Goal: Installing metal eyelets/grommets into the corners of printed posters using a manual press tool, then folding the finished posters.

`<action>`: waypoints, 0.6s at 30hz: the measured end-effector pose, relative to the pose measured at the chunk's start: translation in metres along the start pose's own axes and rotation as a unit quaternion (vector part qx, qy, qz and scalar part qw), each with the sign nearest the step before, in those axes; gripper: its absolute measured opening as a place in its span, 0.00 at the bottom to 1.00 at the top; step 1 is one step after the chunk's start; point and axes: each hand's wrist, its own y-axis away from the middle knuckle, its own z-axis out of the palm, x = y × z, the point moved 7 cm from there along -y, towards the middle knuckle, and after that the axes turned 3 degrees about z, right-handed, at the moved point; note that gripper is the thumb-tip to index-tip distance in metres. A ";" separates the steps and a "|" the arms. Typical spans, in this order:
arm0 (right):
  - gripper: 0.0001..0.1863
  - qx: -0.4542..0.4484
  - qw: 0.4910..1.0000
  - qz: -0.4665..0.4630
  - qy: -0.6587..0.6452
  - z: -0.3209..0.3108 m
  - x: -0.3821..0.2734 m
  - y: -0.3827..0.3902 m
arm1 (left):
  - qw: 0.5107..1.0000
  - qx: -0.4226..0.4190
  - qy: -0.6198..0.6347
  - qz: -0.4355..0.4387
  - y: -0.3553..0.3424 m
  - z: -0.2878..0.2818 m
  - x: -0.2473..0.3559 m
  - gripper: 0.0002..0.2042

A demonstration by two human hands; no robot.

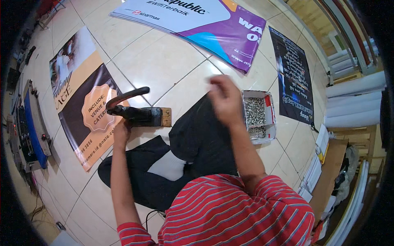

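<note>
At the near right corner of an orange and brown printed banner [74,135], my left hand [121,132] is closed, with its fingertips partly hidden under the press. A black hand press [139,117] with a curved lever handle [129,95] stands over that corner on a small wooden base [166,117]. My right hand [225,100] is in the air above my right knee, left of a cardboard box [269,107]. Motion smears its fingers, so I cannot tell if it holds anything. Small silvery metal eyelets [254,111] fill the box's two compartments.
A stack of purple and white banners [213,24] lies at the far side on the tiled floor [164,61]. Farther right is a dark banner [293,78]. White rolls [355,100] lie along the right side. At the left stands a long machine with a blue strip [35,127].
</note>
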 end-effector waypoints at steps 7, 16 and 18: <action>0.14 -0.107 0.857 0.238 0.444 -0.173 0.298 0.087 | 0.882 0.149 0.362 -0.263 -0.020 -0.036 -0.131 0.09; 0.15 -0.195 0.807 0.273 0.486 -0.177 0.337 0.123 | 0.699 0.586 0.275 -0.303 0.085 -0.084 -0.047 0.28; 0.12 -0.229 0.798 0.269 0.488 -0.172 0.348 0.126 | 0.573 0.564 0.503 -0.318 0.086 -0.024 -0.028 0.28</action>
